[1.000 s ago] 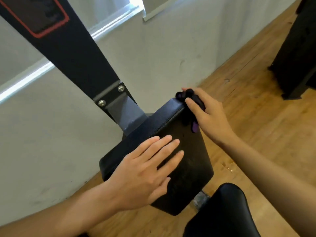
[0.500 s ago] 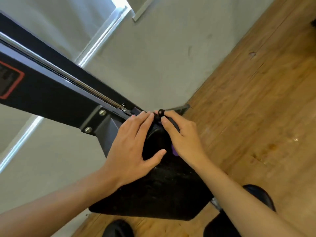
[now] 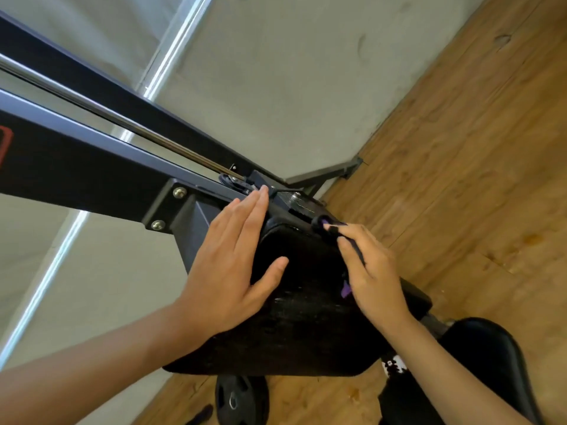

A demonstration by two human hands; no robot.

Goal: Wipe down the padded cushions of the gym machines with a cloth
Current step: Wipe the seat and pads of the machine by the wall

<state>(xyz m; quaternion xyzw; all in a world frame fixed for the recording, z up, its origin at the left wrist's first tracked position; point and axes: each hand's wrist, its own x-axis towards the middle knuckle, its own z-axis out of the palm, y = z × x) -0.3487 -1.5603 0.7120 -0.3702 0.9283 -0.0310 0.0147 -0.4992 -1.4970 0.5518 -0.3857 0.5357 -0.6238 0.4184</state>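
A black padded cushion [image 3: 300, 329] sits in the middle of the head view, bolted to a dark metal frame [image 3: 92, 167]. My left hand [image 3: 233, 265] lies flat on the cushion's upper left side, fingers straight, fingertips reaching the frame. My right hand [image 3: 371, 271] presses a dark cloth with purple patches [image 3: 322, 223] against the cushion's upper right edge, fingers curled over it. Most of the cloth is hidden under that hand; a purple scrap [image 3: 346, 289] shows below the thumb.
A second black seat pad [image 3: 487, 363] sits at lower right. A black weight plate [image 3: 239, 400] lies on the wooden floor [image 3: 460, 148] below the cushion. A grey wall [image 3: 276, 87] stands close behind the frame, with a pulley and cable [image 3: 230, 180] near my left fingertips.
The view has swung further over the cushion's top. My right hand with the cloth slid right along the upper edge, away from my left hand, which stays flat on the pad.
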